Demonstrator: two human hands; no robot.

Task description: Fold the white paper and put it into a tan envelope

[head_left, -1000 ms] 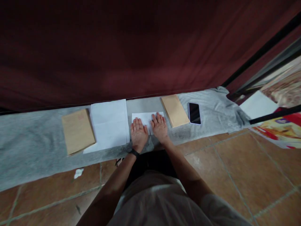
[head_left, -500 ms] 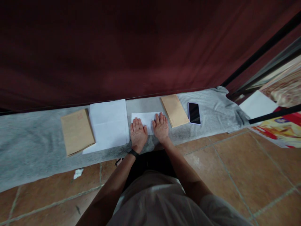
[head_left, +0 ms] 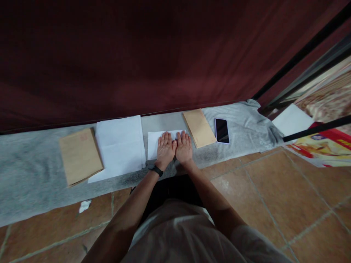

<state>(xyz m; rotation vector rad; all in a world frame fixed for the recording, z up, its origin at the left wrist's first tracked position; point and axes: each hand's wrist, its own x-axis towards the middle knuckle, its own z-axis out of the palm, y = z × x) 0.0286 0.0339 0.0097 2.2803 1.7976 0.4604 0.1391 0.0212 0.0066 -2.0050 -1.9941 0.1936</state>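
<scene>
Flatly, the left hand [head_left: 165, 150] and right hand [head_left: 184, 148] are lying side by side, fingers extended, gripping nothing, pressing the smooth, rectangular white paper [head_left: 153, 145] onto rumpled grey cloth [head_left: 236, 149].

Both hands [head_left: 174, 149] lie palms down, side by side, fingers [head_left: 165, 138] forward.

The left hand [head_left: 166, 150] is now shifted inward over the small white paper [head_left: 153, 145] and brought just beside the right hand [head_left: 184, 149]; more of the paper's left end is exposed.
</scene>
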